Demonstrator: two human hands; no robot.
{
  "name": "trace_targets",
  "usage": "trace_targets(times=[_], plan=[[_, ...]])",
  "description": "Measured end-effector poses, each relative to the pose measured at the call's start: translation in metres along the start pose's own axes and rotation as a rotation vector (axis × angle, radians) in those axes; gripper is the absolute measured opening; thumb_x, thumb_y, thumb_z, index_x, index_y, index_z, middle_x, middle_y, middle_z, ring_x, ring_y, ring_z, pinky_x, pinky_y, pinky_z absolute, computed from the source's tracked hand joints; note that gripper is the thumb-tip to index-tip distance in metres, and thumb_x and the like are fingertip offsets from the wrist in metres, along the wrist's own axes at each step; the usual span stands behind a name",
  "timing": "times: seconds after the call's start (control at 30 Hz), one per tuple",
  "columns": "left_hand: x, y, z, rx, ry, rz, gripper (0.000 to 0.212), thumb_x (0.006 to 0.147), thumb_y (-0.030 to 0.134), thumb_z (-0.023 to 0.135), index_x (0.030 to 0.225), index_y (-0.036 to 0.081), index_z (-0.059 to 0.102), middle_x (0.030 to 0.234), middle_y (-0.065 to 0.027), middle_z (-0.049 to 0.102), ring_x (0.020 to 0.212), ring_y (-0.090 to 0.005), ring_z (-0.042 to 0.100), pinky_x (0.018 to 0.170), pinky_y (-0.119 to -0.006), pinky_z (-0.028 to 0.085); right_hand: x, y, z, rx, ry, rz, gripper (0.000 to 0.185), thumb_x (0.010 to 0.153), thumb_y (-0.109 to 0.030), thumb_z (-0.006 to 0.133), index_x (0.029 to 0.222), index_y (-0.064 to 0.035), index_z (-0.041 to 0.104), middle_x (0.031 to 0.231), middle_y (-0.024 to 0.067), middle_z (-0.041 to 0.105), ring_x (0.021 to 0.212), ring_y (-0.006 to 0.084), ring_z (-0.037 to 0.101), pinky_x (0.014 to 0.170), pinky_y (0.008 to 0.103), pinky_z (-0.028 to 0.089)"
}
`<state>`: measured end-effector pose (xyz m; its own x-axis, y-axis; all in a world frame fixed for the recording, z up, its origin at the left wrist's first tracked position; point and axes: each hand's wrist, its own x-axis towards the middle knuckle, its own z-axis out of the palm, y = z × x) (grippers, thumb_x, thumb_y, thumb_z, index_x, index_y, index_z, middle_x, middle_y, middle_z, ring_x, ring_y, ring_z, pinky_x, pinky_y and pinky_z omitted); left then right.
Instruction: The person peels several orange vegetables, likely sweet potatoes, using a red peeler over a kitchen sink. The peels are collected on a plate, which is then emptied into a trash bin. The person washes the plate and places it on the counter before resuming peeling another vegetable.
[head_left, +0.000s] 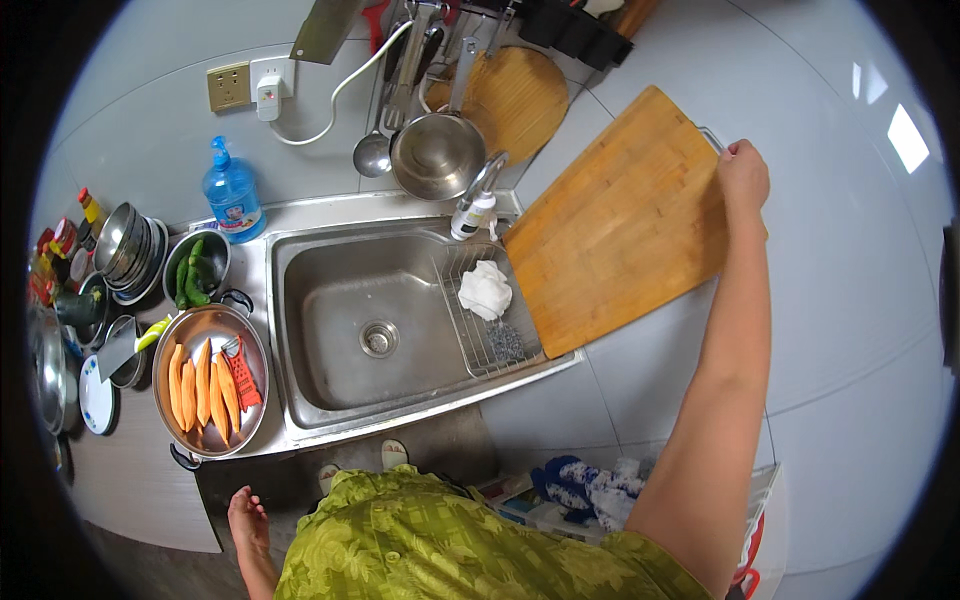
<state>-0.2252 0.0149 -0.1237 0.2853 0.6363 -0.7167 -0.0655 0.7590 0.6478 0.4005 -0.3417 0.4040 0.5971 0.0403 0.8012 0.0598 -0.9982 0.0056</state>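
Observation:
My right hand (742, 176) grips the metal handle at the top edge of a rectangular wooden cutting board (615, 232). The board leans at the right end of the stainless-steel sink (360, 300), its lower edge along the sink's rim. Down by my side, my left hand (248, 516) hangs with loosely curled fingers and nothing in it. Closest to that hand is a two-handled steel pan (251, 345), which holds several peeled carrots (202, 386) and a red peeler with a grating surface (244, 379).
A wire basket (480, 352) in the sink holds a white cloth (486, 290) and steel wool (504, 340). The faucet (484, 180) stands behind it. A green-handled cleaver (124, 351) lies left of the pan, blade outward. Green peppers (193, 274) fill a bowl; a saucepan (439, 156) hangs above.

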Motion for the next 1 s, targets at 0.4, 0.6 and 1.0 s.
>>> trace_targets(times=[0.4, 0.6, 1.0], plan=[[-0.051, -0.034, 0.044, 0.020, 0.061, -0.046, 0.015, 0.093, 0.024, 0.054, 0.102, 0.013, 0.058, 0.072, 0.0029, 0.057, 0.056, -0.0069, 0.052, 0.050, -0.019, 0.043, 0.074, 0.007, 0.048, -0.360, -0.231, -0.188, 0.024, 0.084, -0.018, 0.055, 0.102, -0.0035, 0.059, 0.104, 0.0187, 0.064, 0.098, 0.0360, 0.061, 0.081, 0.0443, 0.050], [-0.046, -0.043, 0.060, 0.051, 0.024, -0.049, 0.013, 0.093, 0.023, 0.054, 0.101, 0.014, 0.058, 0.071, 0.0029, 0.057, 0.056, -0.0067, 0.052, 0.051, -0.020, 0.044, 0.079, 0.004, 0.032, 0.044, -0.391, -0.435, 0.017, 0.084, -0.012, 0.055, 0.098, -0.0033, 0.057, 0.076, 0.0139, 0.059, 0.067, 0.0251, 0.056, 0.065, 0.0365, 0.046], [-0.055, -0.010, 0.084, 0.167, -0.277, -0.043, 0.012, 0.095, 0.021, 0.051, 0.101, 0.012, 0.057, 0.074, 0.0018, 0.057, 0.058, -0.0060, 0.050, 0.054, -0.019, 0.041, 0.029, 0.001, -0.062, 0.179, -0.233, -0.456, 0.036, 0.083, -0.007, 0.053, 0.118, -0.0021, 0.060, 0.078, 0.0104, 0.059, 0.063, 0.0175, 0.051, 0.064, 0.0313, 0.045]])
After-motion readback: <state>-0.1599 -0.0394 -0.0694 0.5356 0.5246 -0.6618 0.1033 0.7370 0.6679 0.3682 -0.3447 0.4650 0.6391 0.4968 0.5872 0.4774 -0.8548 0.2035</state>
